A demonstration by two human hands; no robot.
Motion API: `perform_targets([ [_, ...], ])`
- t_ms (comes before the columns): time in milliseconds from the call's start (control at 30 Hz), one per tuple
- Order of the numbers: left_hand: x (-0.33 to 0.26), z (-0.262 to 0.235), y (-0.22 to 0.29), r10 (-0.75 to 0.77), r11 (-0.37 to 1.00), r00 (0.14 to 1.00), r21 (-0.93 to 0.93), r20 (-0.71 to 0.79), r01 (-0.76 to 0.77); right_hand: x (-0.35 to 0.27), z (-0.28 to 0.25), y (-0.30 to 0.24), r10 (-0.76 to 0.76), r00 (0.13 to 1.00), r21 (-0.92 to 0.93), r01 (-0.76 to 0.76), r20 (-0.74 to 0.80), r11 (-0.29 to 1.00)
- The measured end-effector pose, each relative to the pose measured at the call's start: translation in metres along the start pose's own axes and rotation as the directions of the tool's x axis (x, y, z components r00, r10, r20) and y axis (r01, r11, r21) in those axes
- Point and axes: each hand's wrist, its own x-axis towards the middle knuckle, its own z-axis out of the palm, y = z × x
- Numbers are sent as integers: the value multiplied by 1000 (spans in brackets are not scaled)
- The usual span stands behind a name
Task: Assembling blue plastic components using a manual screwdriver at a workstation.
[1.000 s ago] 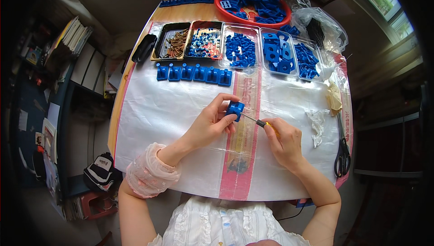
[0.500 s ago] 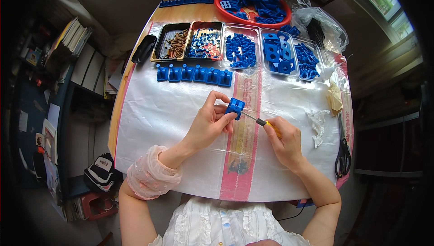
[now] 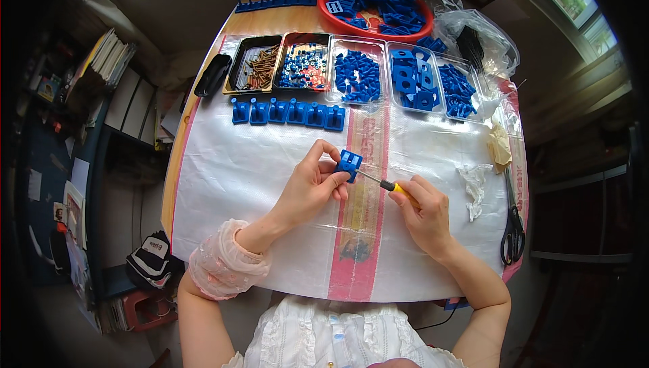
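Note:
Over the middle of the table, my left hand [image 3: 316, 183] pinches a small blue plastic block [image 3: 349, 162] between thumb and fingers. My right hand [image 3: 424, 211] is wrapped round the yellow and black handle of a screwdriver [image 3: 387, 185]. The screwdriver's shaft runs left and up, its tip meeting the block's right side. Whether the tip sits in a screw is too small to tell. Beyond my left hand stands a row of several similar blue plastic pieces [image 3: 295, 111], each with an upright peg-like part.
Behind the row are trays of brass-coloured screws [image 3: 262, 67], small nuts [image 3: 304, 70] and blue parts [image 3: 357, 76]. A red basin [image 3: 424, 28] of blue parts stands farther back. Black scissors [image 3: 514, 236] and crumpled white plastic [image 3: 476, 189] lie at the right. A black case [image 3: 213, 75] lies at the left.
The blue block has tilted slightly in my left hand and shifted a little left and nearer. My right hand and the screwdriver have moved slightly with it, the tip still at the block.

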Motion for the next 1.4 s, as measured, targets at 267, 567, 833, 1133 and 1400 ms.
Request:
perform_targets([
  [267,-1,1,0,0,1000,1000,20,-21,1,-2,2,0,-40,998,-67,37,-48,997],
  [567,-2,3,2,18,1000,999,25,-49,-16,-5,6,2,-90,991,-123,78,-98,989],
  [833,-2,4,2,15,999,998,33,-55,-13,-7,8,3,-137,984,-181,115,-116,977],
  [1133,-2,2,2,-7,999,1000,40,-25,8,-5,7,2,-238,961,-290,188,-144,938],
  [1400,-2,4,3,-13,1000,999,9,-47,13,-5,8,2,-252,957,-319,197,-142,927],
])
